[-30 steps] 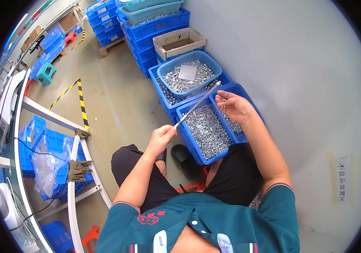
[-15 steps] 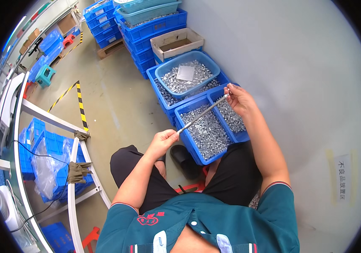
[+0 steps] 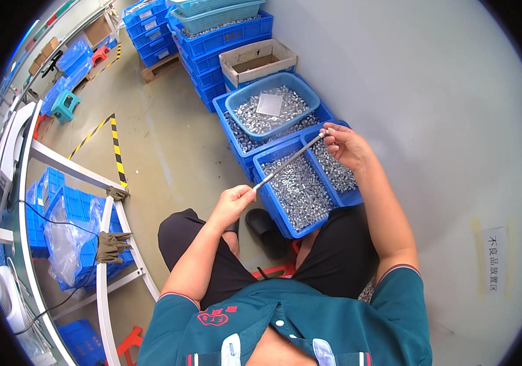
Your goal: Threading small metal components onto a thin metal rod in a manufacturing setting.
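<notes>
A thin grey metal rod (image 3: 291,160) slants up to the right above the small metal parts. My left hand (image 3: 233,204) is closed around its lower end. At the upper end, the thumb and fingers of my right hand (image 3: 347,147) pinch a small shiny metal piece (image 3: 325,131) that meets the rod's tip; its exact kind is too small to make out. Below the rod sits a divided blue bin (image 3: 284,221). Its left compartment holds many nut-like metal parts (image 3: 300,194), and more metal parts (image 3: 336,166) fill the right compartment.
Behind it, a light-blue basket (image 3: 234,118) of metal parts with a clear plastic piece (image 3: 269,104) rests on another blue bin. Farther back are a white-edged box (image 3: 230,61) and stacked blue crates (image 3: 212,66). A wall (image 3: 450,152) borders the right; a white-framed table (image 3: 72,166) stands left.
My right fingertips have come to the rod's upper end with the small metal piece, which was just above it before. The rod has shifted slightly up and left.
</notes>
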{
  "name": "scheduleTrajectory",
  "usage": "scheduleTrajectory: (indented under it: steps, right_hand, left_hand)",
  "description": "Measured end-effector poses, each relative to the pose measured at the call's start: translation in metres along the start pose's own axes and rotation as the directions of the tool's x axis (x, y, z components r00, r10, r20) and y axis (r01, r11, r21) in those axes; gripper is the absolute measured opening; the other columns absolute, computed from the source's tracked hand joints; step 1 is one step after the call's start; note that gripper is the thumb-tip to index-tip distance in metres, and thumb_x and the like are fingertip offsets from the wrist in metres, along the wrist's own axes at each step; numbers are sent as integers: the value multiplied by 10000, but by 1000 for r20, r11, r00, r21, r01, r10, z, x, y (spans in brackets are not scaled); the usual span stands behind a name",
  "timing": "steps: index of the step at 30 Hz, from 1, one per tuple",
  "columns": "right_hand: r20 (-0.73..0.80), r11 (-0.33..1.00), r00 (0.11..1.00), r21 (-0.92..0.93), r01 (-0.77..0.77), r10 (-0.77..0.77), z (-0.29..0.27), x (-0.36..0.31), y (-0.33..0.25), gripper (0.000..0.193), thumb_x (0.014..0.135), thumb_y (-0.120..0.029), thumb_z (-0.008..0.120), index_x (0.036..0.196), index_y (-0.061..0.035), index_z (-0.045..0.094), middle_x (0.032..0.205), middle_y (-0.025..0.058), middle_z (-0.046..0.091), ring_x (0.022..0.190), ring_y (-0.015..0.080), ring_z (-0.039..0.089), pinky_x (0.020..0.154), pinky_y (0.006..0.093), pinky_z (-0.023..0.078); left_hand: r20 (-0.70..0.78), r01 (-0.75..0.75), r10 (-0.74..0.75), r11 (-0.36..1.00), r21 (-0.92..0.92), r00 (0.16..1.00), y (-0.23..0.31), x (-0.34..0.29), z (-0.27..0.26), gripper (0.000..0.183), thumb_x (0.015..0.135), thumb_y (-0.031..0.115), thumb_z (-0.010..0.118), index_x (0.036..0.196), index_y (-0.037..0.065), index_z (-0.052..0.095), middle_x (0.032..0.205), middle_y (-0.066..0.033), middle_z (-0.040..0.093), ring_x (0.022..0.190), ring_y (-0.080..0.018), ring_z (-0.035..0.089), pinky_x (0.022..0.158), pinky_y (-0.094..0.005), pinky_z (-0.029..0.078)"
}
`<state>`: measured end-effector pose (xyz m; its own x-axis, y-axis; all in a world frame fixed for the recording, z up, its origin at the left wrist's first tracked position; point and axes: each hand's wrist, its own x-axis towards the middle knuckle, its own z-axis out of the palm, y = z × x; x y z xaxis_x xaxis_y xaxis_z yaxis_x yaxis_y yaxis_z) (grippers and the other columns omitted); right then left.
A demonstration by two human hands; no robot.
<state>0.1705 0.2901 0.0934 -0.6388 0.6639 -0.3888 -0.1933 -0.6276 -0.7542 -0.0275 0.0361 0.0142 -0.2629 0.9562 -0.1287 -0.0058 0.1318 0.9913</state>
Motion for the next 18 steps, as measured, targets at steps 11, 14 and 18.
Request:
scheduleTrajectory:
  steps: [11,14,18]
  right_hand:
    - [141,999,989,28,-39,35,5,-2,8,159,860,-183,606,923,-37,595,733,-6,536,611,75,470,473,188,377]
    - [135,999,991,42,17,-22,10,-5,9,157,859,-176,606,922,-31,599,722,-13,520,612,76,451,475,202,366]
    - [83,988,992,-122,100,-90,20,-11,3,168,851,-178,615,899,-19,598,697,-16,509,588,65,441,476,195,351]
  left_hand:
    - [-2,-7,7,1000,-17,1000,3,-1,1,214,884,262,554,784,77,594,611,88,435,552,-10,367,489,-188,318]
    - [-11,-16,16,1000,-11,1000,3,-2,1,218,886,259,552,786,69,595,620,83,443,560,-13,375,492,-189,322]
    - [-64,-109,110,994,19,992,-10,-1,-2,222,883,251,557,802,49,603,655,67,477,602,-27,413,522,-194,347]
